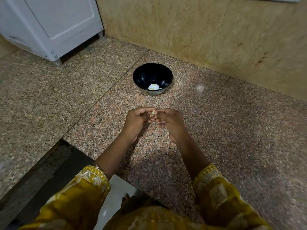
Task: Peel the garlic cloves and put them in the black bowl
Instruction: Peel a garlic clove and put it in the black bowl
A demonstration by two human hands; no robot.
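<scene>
On the speckled granite countertop (232, 130), the left hand (137, 121) and right hand (169, 122) together pinch a small pale garlic clove (153, 111), with the glossy round black bowl (152, 77) lying straight beyond, equally near both hands.

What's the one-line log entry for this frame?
phase: peeling | left hand: pinches garlic clove | right hand: pinches garlic clove too | black bowl: beyond hands, pale pieces inside
</scene>
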